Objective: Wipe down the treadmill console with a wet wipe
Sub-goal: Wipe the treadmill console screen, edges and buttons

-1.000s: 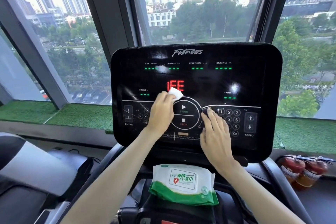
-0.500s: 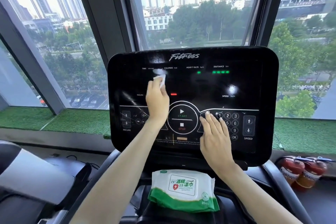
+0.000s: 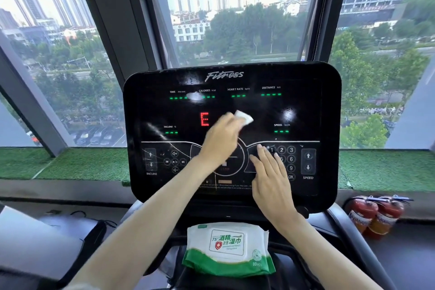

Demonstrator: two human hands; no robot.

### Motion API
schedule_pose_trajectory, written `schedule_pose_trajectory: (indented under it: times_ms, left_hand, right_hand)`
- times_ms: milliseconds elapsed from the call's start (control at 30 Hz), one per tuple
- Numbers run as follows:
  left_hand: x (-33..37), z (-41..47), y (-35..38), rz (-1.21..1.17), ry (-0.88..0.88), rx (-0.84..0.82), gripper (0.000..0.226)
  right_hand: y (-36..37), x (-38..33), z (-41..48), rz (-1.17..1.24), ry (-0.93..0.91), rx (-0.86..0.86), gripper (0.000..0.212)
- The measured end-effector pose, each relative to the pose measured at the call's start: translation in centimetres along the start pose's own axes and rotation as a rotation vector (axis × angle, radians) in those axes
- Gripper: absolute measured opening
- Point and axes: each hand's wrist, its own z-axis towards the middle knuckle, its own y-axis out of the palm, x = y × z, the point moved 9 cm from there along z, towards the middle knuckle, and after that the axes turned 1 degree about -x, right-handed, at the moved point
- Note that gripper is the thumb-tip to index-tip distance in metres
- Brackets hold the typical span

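Down from the top readouts [image 3: 238,95] comes the left hand [image 3: 221,141], grip pinching the wet wipe [image 3: 243,117]; right hand [image 3: 270,183] lies flat on the console [image 3: 306,106]. Overlapping strokes would serve best.

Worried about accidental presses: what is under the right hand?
The right hand lies flat on the console, over the left of the number keypad. Keys 1, 2, 3, 6, 9 and OK show; those beneath it are hidden.

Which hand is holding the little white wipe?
The left hand holds the wet wipe, up by the red E; the right hand lies flat on the number buttons, holding nothing.
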Motion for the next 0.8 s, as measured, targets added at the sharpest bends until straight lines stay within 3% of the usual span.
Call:
schedule_pose_trajectory:
  times_ms: [67,100,233,300,367,400,433,533,600,700,733,800]
  left_hand:
    - [-3.0,0.4,-2.2,-0.071,-0.291,0.196,0.022]
    - [-2.7,0.4,-2.3,-0.073,-0.308,0.224,0.024]
    - [3.7,-1.1,2.8,0.041,0.206,-0.123,0.022]
    - [2.2,0.3,2.0,0.014,0.122,-0.074,0.018]
    - [-0.7,1.4,-0.4,-0.080,-0.186,0.129,0.020]
    - [-0.8,1.2,-0.6,-0.100,-0.246,0.171,0.023]
    - [0.4,1.2,0.0,-0.079,-0.186,0.143,0.028]
    - [5.5,-1.1,4.3,0.054,0.261,-0.181,0.040]
    - [4.3,0.0,3.7,0.087,0.231,-0.168,0.036]
    - [0.5,1.4,0.6,-0.048,-0.158,0.120,0.022]
    - [1.2,1.0,0.8,-0.045,-0.132,0.122,0.024]
    - [4.8,-0.7,3.4,0.027,0.155,-0.063,0.034]
  right_hand:
    - [-0.3,0.6,-0.4,0.007,0.021,0.013,0.049]
    - [-0.4,0.9,-0.6,0.009,0.033,0.018,0.048]
    - [-0.6,2.0,-1.0,0.015,0.068,0.027,0.049]
    - [-0.7,2.5,-1.0,0.014,0.098,0.030,0.049]
    - [-0.7,2.8,-1.1,0.013,0.119,0.028,0.049]
    - [-0.7,3.0,-1.1,0.009,0.124,0.024,0.050]
    - [-0.6,3.1,-1.2,0.003,0.126,0.017,0.051]
    - [-0.5,3.4,-1.2,-0.023,0.119,-0.011,0.053]
    - [-0.5,3.5,-1.2,-0.028,0.115,-0.019,0.053]
    - [-0.4,3.4,-1.2,-0.039,0.106,-0.030,0.053]
    - [-0.3,3.4,-1.2,-0.042,0.102,-0.033,0.053]
    - [-0.4,3.4,-1.2,-0.045,0.097,-0.037,0.052]
